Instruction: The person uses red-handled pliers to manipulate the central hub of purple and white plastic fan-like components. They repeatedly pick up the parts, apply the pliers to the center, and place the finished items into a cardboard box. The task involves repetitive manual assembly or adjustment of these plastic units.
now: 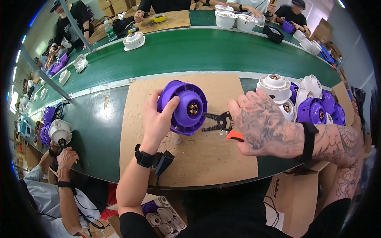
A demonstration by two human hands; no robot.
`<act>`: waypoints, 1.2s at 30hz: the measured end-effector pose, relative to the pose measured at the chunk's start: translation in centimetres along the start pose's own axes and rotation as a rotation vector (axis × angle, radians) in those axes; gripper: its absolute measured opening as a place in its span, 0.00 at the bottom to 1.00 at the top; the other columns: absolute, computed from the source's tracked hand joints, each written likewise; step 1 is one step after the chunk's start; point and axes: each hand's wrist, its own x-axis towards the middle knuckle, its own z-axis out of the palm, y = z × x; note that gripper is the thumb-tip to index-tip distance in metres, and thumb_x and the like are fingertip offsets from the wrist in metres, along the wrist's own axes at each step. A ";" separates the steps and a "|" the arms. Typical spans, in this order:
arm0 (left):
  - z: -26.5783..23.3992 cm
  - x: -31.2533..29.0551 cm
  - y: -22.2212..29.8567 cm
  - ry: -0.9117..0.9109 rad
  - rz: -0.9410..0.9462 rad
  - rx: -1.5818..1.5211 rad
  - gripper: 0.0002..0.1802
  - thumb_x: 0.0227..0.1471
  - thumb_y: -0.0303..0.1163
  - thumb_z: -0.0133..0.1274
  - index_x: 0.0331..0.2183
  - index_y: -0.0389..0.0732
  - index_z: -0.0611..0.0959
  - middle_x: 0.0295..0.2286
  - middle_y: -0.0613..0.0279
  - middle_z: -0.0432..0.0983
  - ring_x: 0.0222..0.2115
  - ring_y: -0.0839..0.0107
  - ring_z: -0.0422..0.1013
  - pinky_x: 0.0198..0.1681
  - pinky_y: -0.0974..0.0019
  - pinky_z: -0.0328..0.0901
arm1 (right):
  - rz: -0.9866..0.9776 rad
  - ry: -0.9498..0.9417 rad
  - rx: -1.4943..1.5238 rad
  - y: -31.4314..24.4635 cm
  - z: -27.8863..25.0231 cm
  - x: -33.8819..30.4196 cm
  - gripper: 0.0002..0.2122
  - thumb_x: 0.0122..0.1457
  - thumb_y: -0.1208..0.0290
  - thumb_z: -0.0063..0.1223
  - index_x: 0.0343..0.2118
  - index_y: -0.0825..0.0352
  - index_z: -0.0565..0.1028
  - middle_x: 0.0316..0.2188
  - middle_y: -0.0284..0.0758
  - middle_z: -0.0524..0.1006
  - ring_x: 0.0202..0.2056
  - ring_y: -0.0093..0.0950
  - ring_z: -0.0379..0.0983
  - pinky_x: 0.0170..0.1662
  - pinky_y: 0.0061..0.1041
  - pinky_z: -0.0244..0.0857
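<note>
A round purple plastic housing point(180, 104) is tilted up over the cardboard sheet point(222, 166), its hub with copper-coloured parts facing right. My left hand point(160, 113) grips its left side, thumb across the front and fingers hidden behind. In my right hand point(268, 123) is a pair of wire strippers point(218, 121) with black toothed jaws and orange-tipped handles. Those jaws are spread apart and point left, close to the housing's right rim; whether they touch it I cannot tell.
Purple and white housings point(313, 105) pile up at the right. Behind runs a green conveyor belt point(190, 49) carrying a white housing point(134, 41). At the left, a co-worker's hand point(66, 158) works on another white housing point(60, 132). Below the table edge sits a box of housings point(164, 218).
</note>
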 end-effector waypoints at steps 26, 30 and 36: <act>0.3 -0.5 -0.4 -0.064 -0.056 -0.131 0.24 0.56 0.35 0.62 0.48 0.30 0.77 0.39 0.54 0.81 0.39 0.71 0.77 0.44 0.68 0.71 | 0.048 0.075 -0.183 -0.6 2.1 4.1 0.26 0.36 0.61 0.65 0.38 0.70 0.70 0.32 0.40 0.71 0.38 0.34 0.70 0.46 0.34 0.58; 0.2 -0.6 0.1 -0.065 -0.052 -0.091 0.24 0.55 0.35 0.63 0.49 0.30 0.77 0.39 0.54 0.81 0.39 0.70 0.77 0.45 0.67 0.71 | 0.103 0.016 -0.247 -1.4 2.1 4.4 0.23 0.35 0.65 0.62 0.36 0.68 0.69 0.30 0.40 0.69 0.37 0.34 0.69 0.45 0.35 0.58; 0.1 -1.1 0.3 -0.050 -0.010 -0.020 0.24 0.55 0.35 0.62 0.49 0.31 0.78 0.40 0.54 0.80 0.40 0.69 0.77 0.46 0.66 0.71 | 0.116 0.055 -0.319 -2.9 0.8 3.9 0.24 0.34 0.63 0.63 0.36 0.68 0.69 0.29 0.39 0.69 0.35 0.33 0.69 0.43 0.35 0.58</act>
